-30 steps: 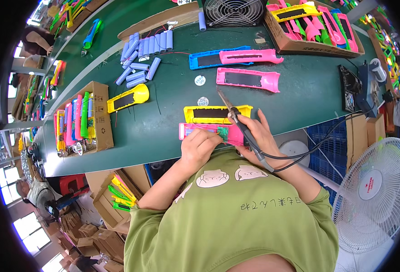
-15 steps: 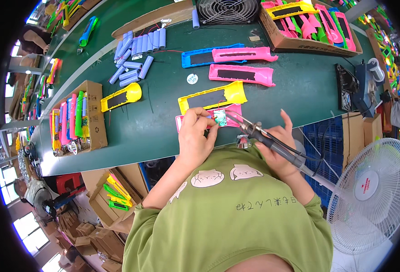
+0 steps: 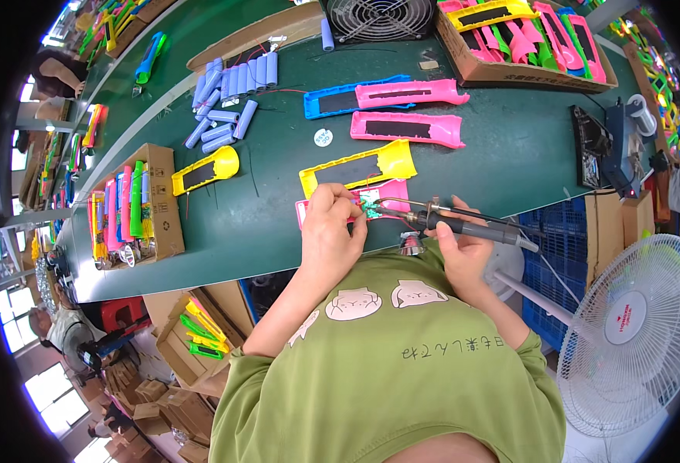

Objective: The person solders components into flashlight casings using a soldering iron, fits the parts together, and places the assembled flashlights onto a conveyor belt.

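My right hand (image 3: pixel 463 255) grips a soldering iron (image 3: pixel 475 230) with a thin metal tube alongside. Its tip meets a small green circuit board (image 3: pixel 370 203), lying over a pink plastic casing half (image 3: pixel 395 191). At the board's left edge, my left hand (image 3: pixel 332 228) is closed in a pinch; what the fingertips hold is hidden, though thin wires show there. Just beyond lies a yellow casing half (image 3: pixel 395 160) with a dark strip inside. A shiny reflector cup (image 3: pixel 411 245) rests at the table's near edge, by my shirt.
Blue-violet battery cells (image 3: pixel 247 77) lie in a group at the back left. Pink casing halves (image 3: pixel 444 130) and a blue one (image 3: pixel 317 106) lie farther back. Boxes of casings stand left (image 3: pixel 166 201) and back right (image 3: pixel 525 76). A white fan (image 3: pixel 625 324) stands at right.
The soldering iron has swung to a flatter angle and its tip has come onto the board. My right hand has moved slightly left, its raised finger now lowered. My left hand stays nearly put.
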A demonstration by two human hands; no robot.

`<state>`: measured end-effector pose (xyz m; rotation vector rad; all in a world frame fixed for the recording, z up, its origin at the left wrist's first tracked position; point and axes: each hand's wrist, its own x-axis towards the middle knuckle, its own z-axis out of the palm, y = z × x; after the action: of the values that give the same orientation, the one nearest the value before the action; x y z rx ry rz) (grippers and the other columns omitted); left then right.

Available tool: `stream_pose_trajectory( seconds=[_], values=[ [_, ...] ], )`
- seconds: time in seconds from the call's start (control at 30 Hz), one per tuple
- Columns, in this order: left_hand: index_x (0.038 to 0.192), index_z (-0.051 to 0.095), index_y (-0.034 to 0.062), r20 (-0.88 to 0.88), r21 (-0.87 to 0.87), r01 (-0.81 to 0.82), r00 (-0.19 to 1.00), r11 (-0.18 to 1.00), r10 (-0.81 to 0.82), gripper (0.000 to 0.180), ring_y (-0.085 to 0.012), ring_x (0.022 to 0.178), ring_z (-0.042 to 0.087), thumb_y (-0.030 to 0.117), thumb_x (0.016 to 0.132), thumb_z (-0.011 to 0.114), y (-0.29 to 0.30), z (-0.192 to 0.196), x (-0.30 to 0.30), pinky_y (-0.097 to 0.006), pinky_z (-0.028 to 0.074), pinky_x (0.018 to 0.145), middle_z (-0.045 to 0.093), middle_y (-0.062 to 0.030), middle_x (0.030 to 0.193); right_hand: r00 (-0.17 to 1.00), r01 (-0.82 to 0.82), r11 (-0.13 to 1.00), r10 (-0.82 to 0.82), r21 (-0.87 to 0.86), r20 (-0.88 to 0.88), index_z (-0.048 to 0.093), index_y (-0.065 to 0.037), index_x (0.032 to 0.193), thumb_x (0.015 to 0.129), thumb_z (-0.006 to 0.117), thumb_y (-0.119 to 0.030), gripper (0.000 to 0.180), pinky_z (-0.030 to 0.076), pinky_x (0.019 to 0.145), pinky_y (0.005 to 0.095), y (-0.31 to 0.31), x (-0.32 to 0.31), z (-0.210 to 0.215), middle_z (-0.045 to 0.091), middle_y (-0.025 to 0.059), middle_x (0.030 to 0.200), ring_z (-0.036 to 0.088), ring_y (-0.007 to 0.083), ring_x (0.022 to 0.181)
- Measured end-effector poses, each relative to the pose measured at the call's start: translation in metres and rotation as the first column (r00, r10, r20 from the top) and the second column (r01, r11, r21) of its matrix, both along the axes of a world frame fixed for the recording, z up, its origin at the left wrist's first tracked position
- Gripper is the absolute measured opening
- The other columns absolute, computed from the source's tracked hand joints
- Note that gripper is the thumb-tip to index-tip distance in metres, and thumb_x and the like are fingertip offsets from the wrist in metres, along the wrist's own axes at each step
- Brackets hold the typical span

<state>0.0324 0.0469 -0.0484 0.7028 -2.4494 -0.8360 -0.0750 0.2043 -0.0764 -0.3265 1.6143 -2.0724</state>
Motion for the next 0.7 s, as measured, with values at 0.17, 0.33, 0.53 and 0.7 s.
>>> stream_pose_trajectory(
  seconds=[0.17,0.33,0.53,0.7],
  values=[
    [0.070,0.056,0.0013,0.002,-0.015,0.002,1.000,1.000,-0.002,0.013,-0.0208,0.070,0.053,-0.003,0.063,0.066,0.000,0.000,0.000,-0.029,0.044,0.058,0.051,-0.0096,0.090,0.967,-0.018,0.998,0.034,0.065,-0.254,0.055,0.005,0.099,0.074,0.064,0.002,0.027,0.046,0.083,0.0330,0.004,-0.003,-0.020,0.053,0.0166,0.105,0.053,0.0230,0.101],
    [0.069,0.056,0.0010,0.000,-0.028,0.013,1.000,1.000,-0.013,0.013,-0.0229,0.073,0.053,-0.003,0.062,0.066,-0.001,0.002,-0.002,-0.031,0.044,0.061,0.051,-0.0103,0.090,0.995,-0.002,1.000,0.004,0.018,-0.098,0.056,0.005,0.097,0.075,0.064,-0.001,0.024,0.039,0.092,0.0367,0.001,-0.002,-0.010,0.057,0.0147,0.100,0.055,0.0230,0.099],
    [0.069,0.056,0.0003,0.040,-0.012,0.021,0.999,1.000,-0.021,0.012,-0.0240,0.074,0.053,-0.003,0.062,0.065,-0.003,0.006,-0.002,-0.032,0.044,0.062,0.051,-0.0104,0.089,0.914,-0.071,0.985,0.127,0.156,-0.384,0.051,0.008,0.103,0.079,0.059,-0.001,0.026,0.056,0.064,0.0299,0.009,-0.009,-0.019,0.045,0.0252,0.117,0.061,0.0236,0.084],
    [0.068,0.056,0.0001,0.056,-0.015,0.029,0.998,0.999,-0.028,0.011,-0.0245,0.075,0.053,-0.004,0.062,0.064,-0.004,0.008,-0.004,-0.032,0.043,0.063,0.051,-0.0102,0.087,0.894,-0.073,0.991,0.114,0.110,-0.433,0.051,0.009,0.101,0.079,0.058,0.000,0.025,0.057,0.065,0.0311,0.009,-0.016,-0.012,0.046,0.0277,0.114,0.055,0.0276,0.101]
  ],
)
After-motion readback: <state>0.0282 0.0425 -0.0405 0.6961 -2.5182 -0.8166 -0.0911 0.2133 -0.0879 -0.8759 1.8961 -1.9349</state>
